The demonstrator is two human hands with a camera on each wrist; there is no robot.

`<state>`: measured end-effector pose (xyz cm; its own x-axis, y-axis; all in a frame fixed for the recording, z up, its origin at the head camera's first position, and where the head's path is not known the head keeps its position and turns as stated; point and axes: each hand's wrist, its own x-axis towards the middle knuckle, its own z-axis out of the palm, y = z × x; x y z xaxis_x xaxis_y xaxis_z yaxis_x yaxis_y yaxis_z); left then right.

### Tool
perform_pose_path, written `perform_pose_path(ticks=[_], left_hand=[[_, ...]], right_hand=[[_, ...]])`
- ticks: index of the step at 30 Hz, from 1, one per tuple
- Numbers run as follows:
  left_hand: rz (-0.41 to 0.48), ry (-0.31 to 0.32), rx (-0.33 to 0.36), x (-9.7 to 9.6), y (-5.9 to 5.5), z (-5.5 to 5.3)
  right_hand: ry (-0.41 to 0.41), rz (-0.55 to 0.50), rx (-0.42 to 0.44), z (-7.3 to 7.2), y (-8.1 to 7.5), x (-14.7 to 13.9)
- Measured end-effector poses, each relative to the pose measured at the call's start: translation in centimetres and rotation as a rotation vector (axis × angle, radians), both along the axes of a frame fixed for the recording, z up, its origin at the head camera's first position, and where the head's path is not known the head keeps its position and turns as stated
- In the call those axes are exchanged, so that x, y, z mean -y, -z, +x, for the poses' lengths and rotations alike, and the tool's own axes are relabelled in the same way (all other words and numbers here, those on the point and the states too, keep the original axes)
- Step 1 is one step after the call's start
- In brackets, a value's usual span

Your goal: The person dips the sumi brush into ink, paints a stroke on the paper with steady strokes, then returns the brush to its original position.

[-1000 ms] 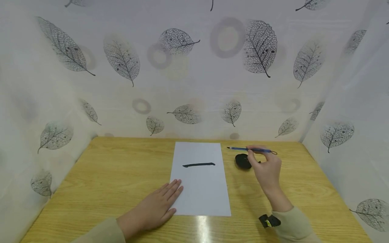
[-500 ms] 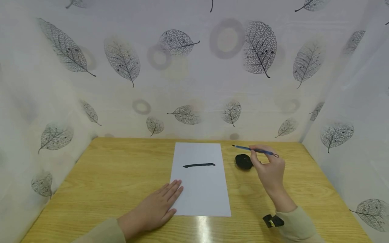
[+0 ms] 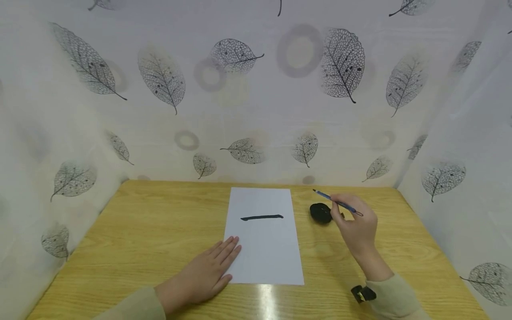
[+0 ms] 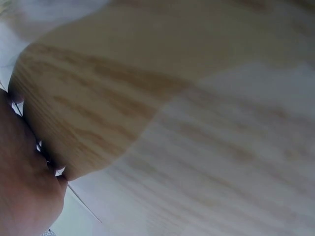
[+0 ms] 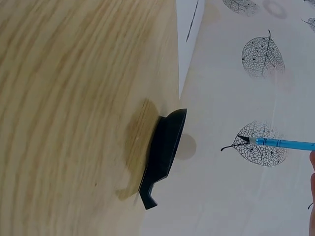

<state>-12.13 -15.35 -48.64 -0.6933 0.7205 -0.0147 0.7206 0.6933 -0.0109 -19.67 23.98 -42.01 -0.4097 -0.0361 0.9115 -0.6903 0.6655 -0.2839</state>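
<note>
A white paper sheet (image 3: 266, 258) lies on the table with one black horizontal stroke (image 3: 262, 217) across its upper half. My left hand (image 3: 204, 273) rests flat, fingers straight, over the sheet's lower left edge; part of it shows in the left wrist view. My right hand (image 3: 357, 226) pinches a blue writing brush (image 3: 323, 194) between thumb and fingers. The brush's dark tip points left and up, above the table, and its hanging loop is at the right end. A small black ink dish (image 3: 320, 213) with a short handle sits just left of that hand, its side visible in the right wrist view.
The wooden table (image 3: 160, 222) runs back to a pale leaf-printed curtain (image 3: 256, 111), which also encloses both sides. A black device (image 3: 363, 294) is by the right sleeve cuff. Light glares on the table below the sheet.
My right hand has drifted right, carrying the brush away from the sheet. The brush has turned from nearly level to a slant, tip higher. The left hand and the sheet stay in place.
</note>
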Motion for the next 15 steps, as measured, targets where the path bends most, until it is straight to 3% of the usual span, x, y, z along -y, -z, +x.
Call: perform_pose_path(ticks=[15], left_hand=[[-0.011,-0.009,0.020,0.0,0.1,0.0]], right_hand=[[0.083,0.263,-0.225,0.0,0.7,-1.5]])
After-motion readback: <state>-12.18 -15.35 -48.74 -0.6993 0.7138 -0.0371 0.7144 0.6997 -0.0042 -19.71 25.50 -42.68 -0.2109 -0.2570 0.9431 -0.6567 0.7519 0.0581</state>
